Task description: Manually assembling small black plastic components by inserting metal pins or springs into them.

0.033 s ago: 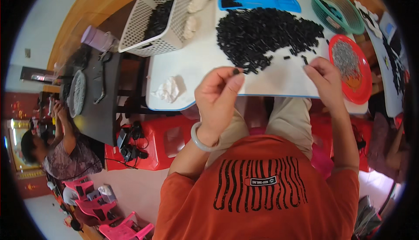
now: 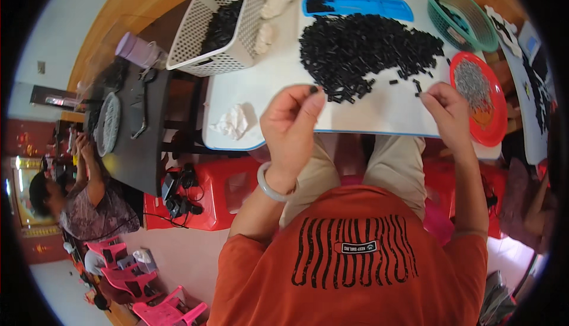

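My left hand (image 2: pixel 290 121) is raised over the front edge of the white table, thumb and forefinger pinching a small black tube-shaped piece (image 2: pixel 313 89). To its right, my right hand (image 2: pixel 447 109) is closed at the fingertips on another small black piece (image 2: pixel 418 91), held low near the tabletop. A broad heap of short black tube-like pieces (image 2: pixel 361 50) lies beyond both hands. One loose black piece lies between the heap and my right hand. Beside that hand stands a red plate (image 2: pixel 499 109) holding many small grey metallic pieces (image 2: pixel 472 83).
A blue tray (image 2: pixel 379 6) lies behind the heap, and a green basket (image 2: pixel 483 41) stands at the far right. A white basket (image 2: pixel 237 62) with black pieces stands at the left, above crumpled white paper (image 2: pixel 231 122). Another person (image 2: pixel 98 207) sits at a dark table (image 2: pixel 139 154).
My left hand has shifted slightly left, away from the heap, with its black piece. My right hand has stayed nearly in place, and the whole view has shifted a little.
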The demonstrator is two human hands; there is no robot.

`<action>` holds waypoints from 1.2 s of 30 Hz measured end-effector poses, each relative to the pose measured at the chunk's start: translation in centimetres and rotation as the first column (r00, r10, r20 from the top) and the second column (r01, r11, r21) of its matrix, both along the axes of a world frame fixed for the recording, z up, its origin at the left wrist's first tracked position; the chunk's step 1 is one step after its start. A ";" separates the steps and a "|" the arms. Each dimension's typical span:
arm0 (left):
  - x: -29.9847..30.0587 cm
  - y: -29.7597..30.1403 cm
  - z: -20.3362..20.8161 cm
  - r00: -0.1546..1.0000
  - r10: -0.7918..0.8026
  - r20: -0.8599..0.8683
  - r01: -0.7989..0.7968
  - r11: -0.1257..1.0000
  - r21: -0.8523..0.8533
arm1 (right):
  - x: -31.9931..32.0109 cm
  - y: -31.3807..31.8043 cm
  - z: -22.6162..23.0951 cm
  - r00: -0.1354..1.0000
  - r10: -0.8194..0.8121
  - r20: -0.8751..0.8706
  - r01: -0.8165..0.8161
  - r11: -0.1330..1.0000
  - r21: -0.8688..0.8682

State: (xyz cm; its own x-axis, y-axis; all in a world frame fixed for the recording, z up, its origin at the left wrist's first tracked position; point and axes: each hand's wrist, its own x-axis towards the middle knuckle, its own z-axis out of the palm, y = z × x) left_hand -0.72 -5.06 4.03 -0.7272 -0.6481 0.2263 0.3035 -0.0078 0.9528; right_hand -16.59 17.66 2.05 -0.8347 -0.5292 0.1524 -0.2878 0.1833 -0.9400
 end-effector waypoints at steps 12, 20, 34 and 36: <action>-5.0 -19.9 1.7 0.742 0.668 0.062 -0.159 0.265 -0.951 | -4.8 4.3 -1.4 0.969 -0.136 -0.208 0.183 0.956 0.228; -3.2 -7.1 -3.3 0.939 0.328 -0.102 -0.162 0.164 -0.973 | -6.4 4.1 -0.9 0.820 -0.129 -0.558 0.329 0.904 0.274; 0.0 1.7 -6.0 0.991 0.008 0.131 0.113 0.452 -0.885 | -4.3 3.6 -1.8 0.864 0.113 -0.490 0.268 0.721 0.639; 0.0 2.1 -6.0 0.993 -0.026 0.116 0.114 0.475 -0.873 | -4.5 3.4 -2.5 0.863 0.137 -0.486 0.247 0.726 0.642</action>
State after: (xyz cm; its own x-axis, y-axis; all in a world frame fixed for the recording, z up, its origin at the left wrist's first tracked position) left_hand -0.74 -2.98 -1.94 -0.8034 -0.0900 0.5886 0.2694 0.8266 0.4941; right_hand -21.09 21.06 -0.48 -0.7840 -0.6008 0.1560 -0.6171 0.7275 -0.2999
